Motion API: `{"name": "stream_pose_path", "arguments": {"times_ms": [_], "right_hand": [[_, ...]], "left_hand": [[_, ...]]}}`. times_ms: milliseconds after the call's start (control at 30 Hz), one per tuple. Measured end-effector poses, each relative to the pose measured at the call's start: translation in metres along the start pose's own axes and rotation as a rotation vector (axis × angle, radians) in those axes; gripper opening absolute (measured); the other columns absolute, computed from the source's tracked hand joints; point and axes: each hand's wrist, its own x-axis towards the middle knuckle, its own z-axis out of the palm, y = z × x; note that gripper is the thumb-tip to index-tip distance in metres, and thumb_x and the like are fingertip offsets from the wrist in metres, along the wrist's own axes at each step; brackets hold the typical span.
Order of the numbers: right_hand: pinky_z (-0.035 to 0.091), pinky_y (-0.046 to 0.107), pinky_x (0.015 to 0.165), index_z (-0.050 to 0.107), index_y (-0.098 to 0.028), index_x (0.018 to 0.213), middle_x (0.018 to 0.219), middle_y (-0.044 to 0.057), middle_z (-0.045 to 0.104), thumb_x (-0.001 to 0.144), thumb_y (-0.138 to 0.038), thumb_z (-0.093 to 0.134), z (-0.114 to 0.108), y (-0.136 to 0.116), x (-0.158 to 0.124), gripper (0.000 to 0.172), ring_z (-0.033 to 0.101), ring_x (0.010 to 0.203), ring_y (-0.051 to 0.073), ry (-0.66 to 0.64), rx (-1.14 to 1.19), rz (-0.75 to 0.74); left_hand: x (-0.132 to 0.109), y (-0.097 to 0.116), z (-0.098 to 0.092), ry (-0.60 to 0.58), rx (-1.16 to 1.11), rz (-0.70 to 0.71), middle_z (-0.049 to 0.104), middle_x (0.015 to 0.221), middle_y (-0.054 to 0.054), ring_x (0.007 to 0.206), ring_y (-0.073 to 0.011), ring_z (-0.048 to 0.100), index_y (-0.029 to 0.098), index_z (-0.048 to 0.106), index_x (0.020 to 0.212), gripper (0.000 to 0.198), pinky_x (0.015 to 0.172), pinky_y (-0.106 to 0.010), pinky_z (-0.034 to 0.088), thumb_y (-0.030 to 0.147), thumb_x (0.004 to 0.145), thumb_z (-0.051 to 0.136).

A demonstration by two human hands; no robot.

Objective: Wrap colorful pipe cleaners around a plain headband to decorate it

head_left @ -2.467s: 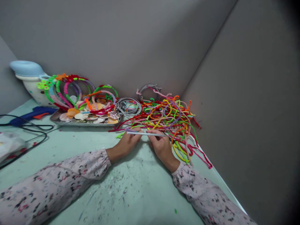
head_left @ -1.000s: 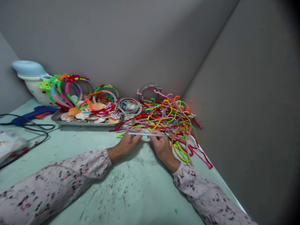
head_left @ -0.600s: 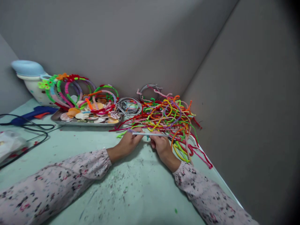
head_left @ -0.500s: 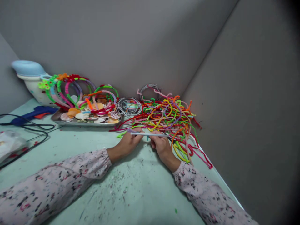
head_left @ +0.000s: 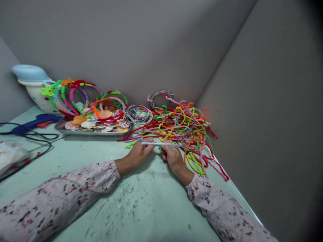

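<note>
In front of the heap of pipe cleaners (head_left: 176,122), both hands hold a thin pale grey rod (head_left: 161,144), nearly level, low over the table. Fuzzy purple pipe cleaner (head_left: 139,140) covers the rod's left end. My left hand (head_left: 140,153) is closed at the left part of it, thumb along the rod. My right hand (head_left: 173,156) pinches toward the right part, its fingers curled. A bit of teal pipe cleaner (head_left: 159,148) shows between the two hands. The fingers hide much of the grip.
A metal tray (head_left: 93,133) of seashells carries pipe-cleaner hoops (head_left: 80,95). Behind stand grey wire coils (head_left: 140,114). At left are a blue glue gun (head_left: 32,125), its black cable (head_left: 47,143), a plastic bag (head_left: 12,154) and a blue-lidded container (head_left: 32,77). Grey walls close the back and right.
My hands have barely moved. The purple at the rod's left end reaches slightly farther right, and a little more teal shows between the hands.
</note>
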Motion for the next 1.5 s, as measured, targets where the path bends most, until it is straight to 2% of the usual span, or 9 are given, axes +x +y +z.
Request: {"name": "stream_pose_path", "arguments": {"times_ms": [200,267,367,500,567,700,933,1167,1500], "right_hand": [[0.035,0.025,0.042,0.041,-0.022,0.045,0.04,-0.002,0.043,0.079,-0.037,0.043,0.0,-0.004,-0.001,0.037,0.042,0.042,0.013,0.011,-0.006,0.024],[0.035,0.025,0.043,0.043,-0.022,0.046,0.041,-0.002,0.044,0.08,-0.037,0.044,0.001,-0.004,0.0,0.036,0.042,0.042,0.013,0.007,0.008,0.031],[0.033,0.024,0.043,0.049,-0.02,0.053,0.043,-0.003,0.045,0.08,-0.037,0.047,0.001,-0.002,0.0,0.032,0.041,0.042,0.012,-0.026,0.068,0.025],[0.033,0.022,0.044,0.054,-0.018,0.064,0.048,-0.004,0.047,0.08,-0.034,0.047,0.001,0.001,0.001,0.024,0.041,0.044,0.01,-0.046,0.179,0.019],[0.034,0.022,0.045,0.057,-0.018,0.073,0.051,-0.005,0.048,0.079,-0.031,0.048,0.001,0.004,0.002,0.017,0.043,0.045,0.01,-0.039,0.204,0.012],[0.037,0.023,0.048,0.06,-0.018,0.078,0.056,-0.004,0.051,0.078,-0.031,0.054,0.002,0.01,0.004,0.014,0.045,0.049,0.011,0.009,0.073,-0.055],[0.043,0.025,0.058,0.068,-0.019,0.096,0.078,0.002,0.065,0.079,-0.031,0.057,0.004,0.019,0.007,0.023,0.054,0.063,0.015,0.083,-0.051,-0.2],[0.044,0.025,0.058,0.071,-0.019,0.098,0.081,0.004,0.067,0.078,-0.028,0.059,0.002,0.017,0.006,0.025,0.053,0.061,0.014,0.093,-0.093,-0.234],[0.048,0.029,0.064,0.071,-0.018,0.096,0.086,0.006,0.07,0.077,-0.032,0.063,0.003,0.017,0.007,0.025,0.06,0.069,0.017,0.102,-0.056,-0.225]], "left_hand": [[0.0,-0.008,0.003,0.037,0.048,-0.103,0.035,0.053,0.005,0.052,-0.0106,0.032,0.019,0.04,0.058,0.031,0.05,-0.024,0.026,0.035,0.084,0.043],[0.0,-0.008,0.003,0.033,0.028,-0.087,0.036,0.053,0.005,0.052,-0.0107,0.034,0.018,0.041,0.059,0.029,0.051,-0.025,0.026,0.034,0.084,0.044],[0.0,-0.006,0.001,0.024,-0.04,-0.041,0.04,0.056,0.004,0.055,-0.0112,0.038,0.018,0.045,0.062,0.026,0.054,-0.025,0.03,0.031,0.084,0.044],[0.002,-0.008,0.0,0.062,-0.113,-0.172,0.036,0.051,0.005,0.049,-0.0103,0.033,0.018,0.043,0.059,0.032,0.048,-0.025,0.025,0.037,0.084,0.043],[0.004,-0.011,0.0,0.081,-0.151,-0.183,0.037,0.052,0.005,0.049,-0.0102,0.033,0.018,0.043,0.06,0.03,0.047,-0.024,0.024,0.036,0.084,0.043],[0.005,-0.014,0.0,0.072,-0.188,-0.166,0.038,0.055,0.004,0.05,-0.0103,0.034,0.018,0.044,0.062,0.026,0.046,-0.024,0.025,0.032,0.084,0.044],[0.005,-0.011,-0.001,0.058,-0.202,-0.165,0.038,0.054,0.004,0.049,-0.0102,0.033,0.018,0.043,0.061,0.027,0.044,-0.024,0.025,0.032,0.084,0.044],[0.005,-0.01,0.0,0.048,-0.196,-0.168,0.037,0.054,0.004,0.048,-0.01,0.032,0.019,0.043,0.062,0.025,0.043,-0.023,0.024,0.03,0.084,0.042],[0.004,-0.008,-0.001,0.03,-0.195,-0.155,0.036,0.054,0.004,0.048,-0.0102,0.032,0.019,0.043,0.061,0.029,0.045,-0.025,0.024,0.034,0.085,0.043]]}}
